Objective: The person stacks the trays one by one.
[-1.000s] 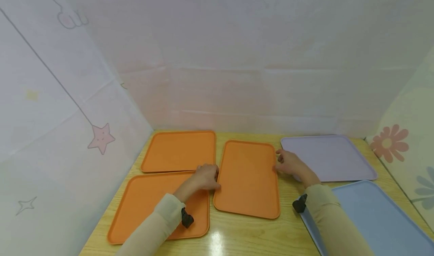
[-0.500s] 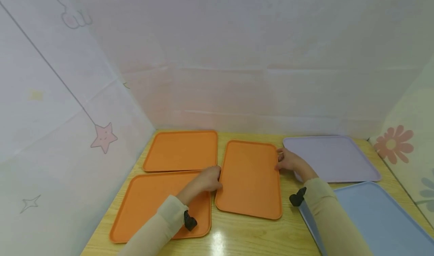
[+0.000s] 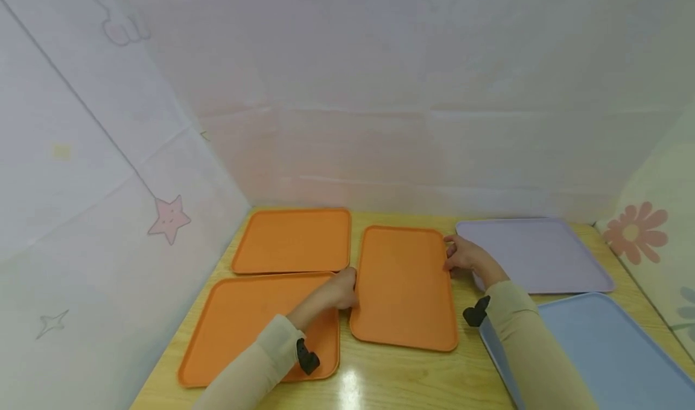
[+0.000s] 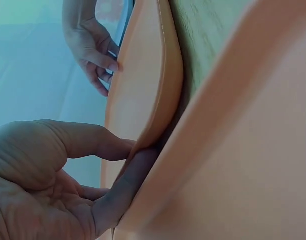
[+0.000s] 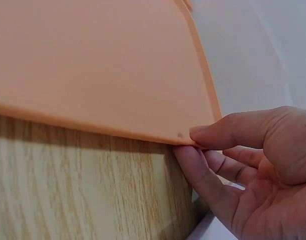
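In the head view an orange tray (image 3: pixel 404 295) lies lengthwise between both hands at the middle of the table. My left hand (image 3: pixel 339 289) pinches its left edge; the left wrist view shows the thumb on the rim and a finger (image 4: pixel 125 187) tucked beneath. At the opposite edge my right hand (image 3: pixel 469 259) pinches the rim near the far corner, thumb (image 5: pixel 208 134) on top and a finger below. Two more orange trays lie to the left, a far tray (image 3: pixel 293 241) and a near tray (image 3: pixel 244 316), the near one partly under my left forearm.
A purple tray (image 3: pixel 537 256) lies at the back right, beside my right hand. Closer in, a blue tray (image 3: pixel 592 343) sits partly behind my right sleeve. White printed sheets (image 3: pixel 347 96) enclose the wooden table (image 3: pixel 391 374) at the back and sides.
Both hands and the middle orange tray have shifted slightly to the right in the head view, along with the whole scene. The gap beside the near left tray has widened a little.
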Demonstrator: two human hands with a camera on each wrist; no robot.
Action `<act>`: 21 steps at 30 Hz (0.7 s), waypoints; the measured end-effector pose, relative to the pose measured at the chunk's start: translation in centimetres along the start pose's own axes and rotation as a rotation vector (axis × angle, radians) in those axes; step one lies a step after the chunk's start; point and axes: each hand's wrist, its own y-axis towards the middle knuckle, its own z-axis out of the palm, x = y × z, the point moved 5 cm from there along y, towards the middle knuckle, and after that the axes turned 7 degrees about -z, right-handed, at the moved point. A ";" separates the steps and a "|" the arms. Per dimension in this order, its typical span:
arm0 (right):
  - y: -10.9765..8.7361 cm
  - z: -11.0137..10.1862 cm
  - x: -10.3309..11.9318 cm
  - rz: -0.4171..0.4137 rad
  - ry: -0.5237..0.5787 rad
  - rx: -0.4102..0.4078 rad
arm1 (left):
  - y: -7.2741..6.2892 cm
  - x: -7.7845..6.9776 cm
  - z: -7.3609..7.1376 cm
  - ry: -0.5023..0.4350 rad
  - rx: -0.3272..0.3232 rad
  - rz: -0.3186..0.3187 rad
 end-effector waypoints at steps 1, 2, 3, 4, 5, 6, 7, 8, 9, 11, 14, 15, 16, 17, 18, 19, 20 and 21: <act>0.0 -0.1 0.1 -0.001 -0.003 0.001 | 0.0 0.0 0.1 -0.014 -0.003 -0.002; 0.0 -0.1 0.2 -0.002 -0.009 -0.001 | -0.1 0.0 0.2 -0.038 0.001 -0.002; 0.1 -0.1 0.2 -0.004 -0.017 0.001 | -0.1 -0.1 0.2 -0.057 -0.004 0.003; 0.1 -0.1 0.3 -0.003 -0.021 0.000 | -0.2 -0.1 0.2 -0.071 -0.007 0.005; 0.1 -0.1 0.3 -0.005 -0.027 -0.001 | -0.3 -0.2 0.3 -0.087 -0.011 0.009; 0.2 -0.2 0.3 -0.002 -0.036 -0.005 | -0.3 -0.2 0.4 -0.101 -0.011 0.012; 0.2 -0.2 0.3 -0.005 -0.048 -0.005 | -0.4 -0.2 0.4 -0.117 -0.011 0.014; 0.3 -0.2 0.2 -0.006 -0.066 -0.010 | -0.4 -0.3 0.4 -0.126 -0.012 0.018; 0.3 -0.2 0.1 -0.006 -0.078 -0.015 | -0.5 -0.3 0.5 -0.125 -0.016 0.020; 0.4 -0.3 0.0 -0.004 -0.098 -0.028 | -0.5 -0.4 0.5 -0.123 -0.018 0.019; 0.2 -0.4 0.2 -0.019 -0.110 -0.022 | -0.4 -0.4 0.6 -0.109 -0.022 0.019; 0.1 -0.5 0.3 -0.023 -0.108 -0.018 | -0.4 -0.4 0.6 -0.111 -0.020 0.017; 0.0 -0.6 0.5 -0.040 -0.120 -0.013 | -0.4 -0.4 0.7 -0.116 -0.018 0.016; -0.2 -0.8 0.7 -0.048 -0.127 -0.010 | -0.4 -0.4 0.7 -0.116 -0.019 0.016; -0.3 -1.0 0.8 -0.052 -0.125 -0.005 | -0.3 -0.4 0.7 -0.118 -0.019 0.018; -0.5 -1.2 0.9 -0.055 -0.117 0.000 | -0.3 -0.3 0.7 -0.122 -0.019 0.018; -0.6 -1.5 1.0 -0.053 -0.108 -0.001 | -0.3 -0.3 0.7 -0.123 -0.020 0.020; -0.8 -1.8 1.0 -0.046 -0.095 -0.005 | -0.3 -0.3 0.7 -0.127 -0.019 0.021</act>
